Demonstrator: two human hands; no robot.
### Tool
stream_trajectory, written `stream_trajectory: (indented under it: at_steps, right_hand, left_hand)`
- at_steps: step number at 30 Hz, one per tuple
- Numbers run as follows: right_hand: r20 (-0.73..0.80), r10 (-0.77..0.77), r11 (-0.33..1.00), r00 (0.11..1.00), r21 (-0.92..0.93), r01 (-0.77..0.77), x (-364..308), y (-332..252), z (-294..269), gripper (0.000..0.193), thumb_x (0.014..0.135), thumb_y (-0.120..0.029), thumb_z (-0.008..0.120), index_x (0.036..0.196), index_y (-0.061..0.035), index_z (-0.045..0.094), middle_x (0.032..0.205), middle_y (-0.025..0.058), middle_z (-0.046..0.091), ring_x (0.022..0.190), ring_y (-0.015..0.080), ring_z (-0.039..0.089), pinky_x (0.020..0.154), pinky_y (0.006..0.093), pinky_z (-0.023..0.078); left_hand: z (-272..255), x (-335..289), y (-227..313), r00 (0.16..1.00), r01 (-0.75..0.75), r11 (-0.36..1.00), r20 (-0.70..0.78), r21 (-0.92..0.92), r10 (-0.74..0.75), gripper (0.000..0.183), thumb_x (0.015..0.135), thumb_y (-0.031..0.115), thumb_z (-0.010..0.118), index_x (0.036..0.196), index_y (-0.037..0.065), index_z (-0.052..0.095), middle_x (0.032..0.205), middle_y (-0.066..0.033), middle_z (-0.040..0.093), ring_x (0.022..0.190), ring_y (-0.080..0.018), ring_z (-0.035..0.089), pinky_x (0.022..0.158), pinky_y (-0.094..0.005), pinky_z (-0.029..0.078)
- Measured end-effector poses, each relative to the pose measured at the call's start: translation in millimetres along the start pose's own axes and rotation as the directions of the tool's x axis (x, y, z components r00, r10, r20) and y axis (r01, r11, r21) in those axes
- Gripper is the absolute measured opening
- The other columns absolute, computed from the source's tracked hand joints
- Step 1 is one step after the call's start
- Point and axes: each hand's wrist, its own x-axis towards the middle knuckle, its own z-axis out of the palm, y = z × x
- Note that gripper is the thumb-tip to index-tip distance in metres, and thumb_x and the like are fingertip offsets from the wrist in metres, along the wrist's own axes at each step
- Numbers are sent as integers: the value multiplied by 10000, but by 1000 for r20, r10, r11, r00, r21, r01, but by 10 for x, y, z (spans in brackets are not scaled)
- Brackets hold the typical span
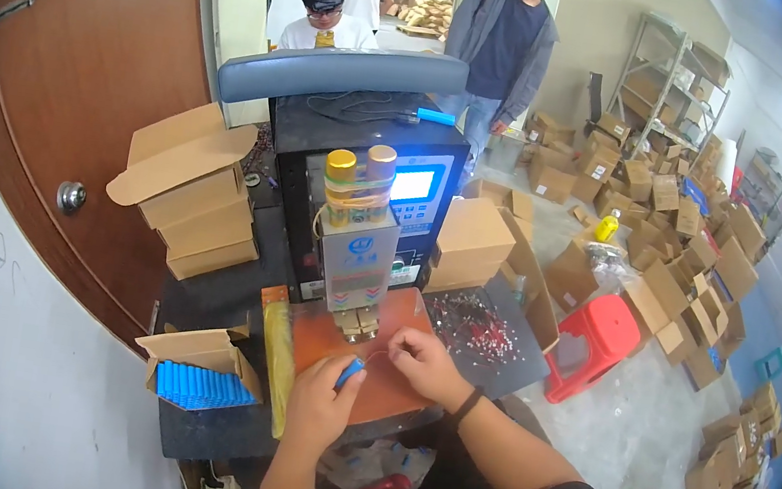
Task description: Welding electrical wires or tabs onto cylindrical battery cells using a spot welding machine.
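Note:
A blue cylindrical battery cell point(350, 372) is gripped in my left hand point(319, 404), one end showing past the thumb. My right hand point(429, 365) has its fingertips pinched together on a thin wire point(379, 353) that stretches toward the cell. Whether the wire touches the cell, I cannot tell. Both hands are over the orange work mat point(398, 402), just below the metal electrode tips point(358, 327) of a spot welder point(358, 265). An open carton point(184, 345) of blue cells point(198, 385) stands left of my left hand.
Right of the mat lies a heap of small wires with white ends point(479, 331). A yellow plastic strip point(274, 359) runs along the mat's left edge. Cardboard boxes point(472, 242) flank the welder. A red stool point(597, 341) stands on the right; people point(504, 44) are behind the machine.

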Motion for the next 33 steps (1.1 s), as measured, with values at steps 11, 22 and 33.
stream_trajectory:
  at_steps: [11,22,33]
  right_hand:
    - [8,17,1000,1000,3,-17,-1,-38,-6,75,894,-75,569,877,-1,569,801,41,596,778,121,555,731,280,469]
    - [1,15,1000,1000,9,-15,-7,-14,1,59,882,-65,568,880,-6,573,802,38,595,774,117,550,725,279,467]
    - [-7,-6,1000,1000,-19,5,-14,-125,-21,76,883,-79,582,883,-4,576,776,36,580,745,124,543,704,279,460]
  left_hand:
    - [8,10,-4,998,-41,999,-37,29,42,279,883,185,684,1072,-18,652,1046,-181,651,940,-338,642,830,-380,500]
    - [-3,0,-6,997,-74,992,-20,104,76,319,890,227,678,1083,-25,658,979,-214,679,901,-370,655,806,-407,504]
    - [27,-3,7,999,-27,995,-22,95,30,314,903,235,666,1077,-25,655,968,-221,680,884,-363,664,785,-402,506]
